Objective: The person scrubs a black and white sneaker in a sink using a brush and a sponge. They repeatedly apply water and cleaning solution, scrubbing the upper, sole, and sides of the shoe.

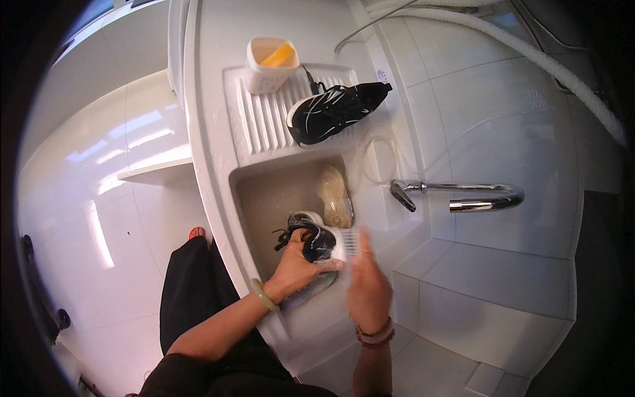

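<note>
My left hand (pixel 297 263) grips a black sneaker with a white sole (pixel 317 241) above the sink basin (pixel 270 193), fingers at the shoe's opening and thumb along the sole. My right hand (pixel 369 293), blurred by motion, holds a scrubbing brush (pixel 351 241) whose bristles meet the white sole; most of the brush is hidden. A tan-soled shoe (pixel 337 196) lies in the cloudy water, sole showing. Under my left wrist, another shoe sole (pixel 315 290) with a greenish tint is partly covered.
On the ribbed washboard (pixel 263 124) behind the basin sit a black sneaker (pixel 337 111) and a white plastic tub (pixel 273 69) holding a yellow object (pixel 279 55). A chrome faucet (pixel 486 196) sticks out at the right, near a coiled clear hose (pixel 379 159). Tiled wall (pixel 476 124) borders the sink.
</note>
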